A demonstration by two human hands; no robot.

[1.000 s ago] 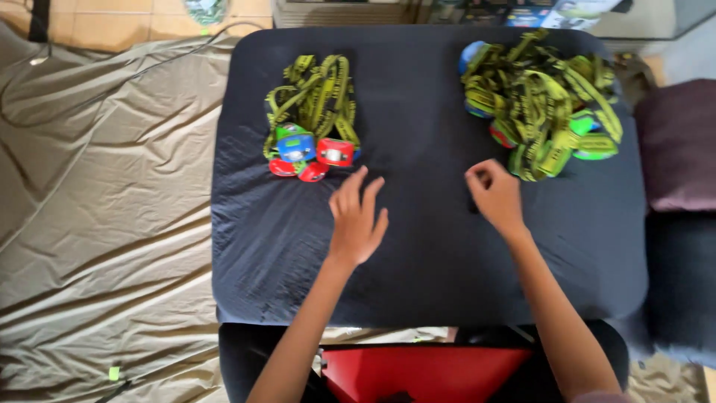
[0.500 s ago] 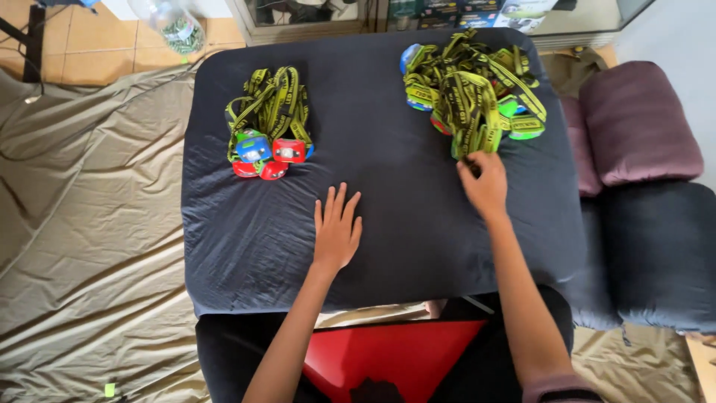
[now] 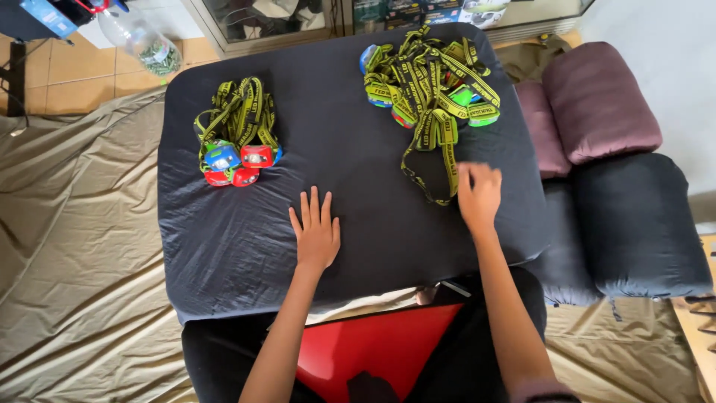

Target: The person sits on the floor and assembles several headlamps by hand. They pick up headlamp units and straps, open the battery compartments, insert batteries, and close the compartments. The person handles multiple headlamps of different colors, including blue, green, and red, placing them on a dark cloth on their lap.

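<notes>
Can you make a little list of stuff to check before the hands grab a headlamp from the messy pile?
1. Right hand near the messy pile: ok, fingertips at a loose strap.
2. Right hand's grip shut on strap: cannot tell, blurred.
3. Left hand free: ok, flat and open on the cloth.
4. Straps untangled: not ok, they cross.
5. Neat pile out of the way: ok, apart at left.

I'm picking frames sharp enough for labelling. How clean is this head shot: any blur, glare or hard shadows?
Head view: even daylight, with no hard shadows on the dark cloth. The right hand is slightly motion-blurred at the fingertips, beside a trailing strap of the tangled headlamp pile. The left hand lies flat and sharp. The neat headlamp bundle is crisp. Mild glare shows on the glass cabinet at the top.
</notes>
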